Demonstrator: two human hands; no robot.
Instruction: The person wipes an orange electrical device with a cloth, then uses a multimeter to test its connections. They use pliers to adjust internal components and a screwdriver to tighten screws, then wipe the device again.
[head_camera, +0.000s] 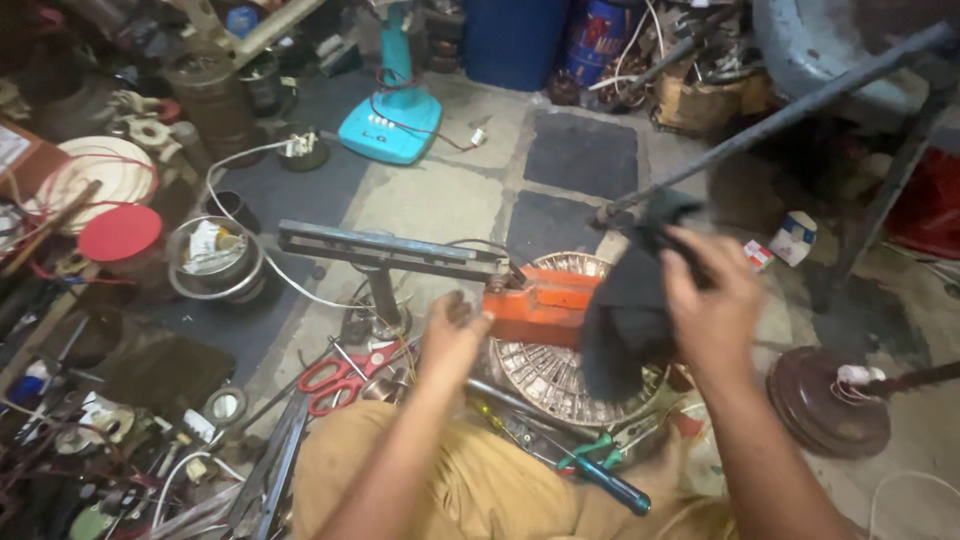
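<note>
- The left hand (452, 335) is closed into a loose fist. It rests against the left end of the orange metal block (537, 305). I cannot tell if the fingers wrap around anything.
- The right hand (712, 305) pinches a dark cloth (628, 320). The cloth hangs down and looks blurry.
- The cloth hangs just in front of the right end of the orange block and covers part of it.
- The orange block sits on top of a round metal motor part (560, 375) with many thin slots. That part lies on the floor, in front of the person's knees.
- A long grey metal bar (385, 250) runs from the orange block off to the left, on a short post.
- Red scissors (345, 375) lie on the floor near the left hand.
- A screwdriver with a blue handle (610, 485) lies by the person's leg.
- A teal fan base (390, 125) stands farther back, well apart from both hands.
</note>
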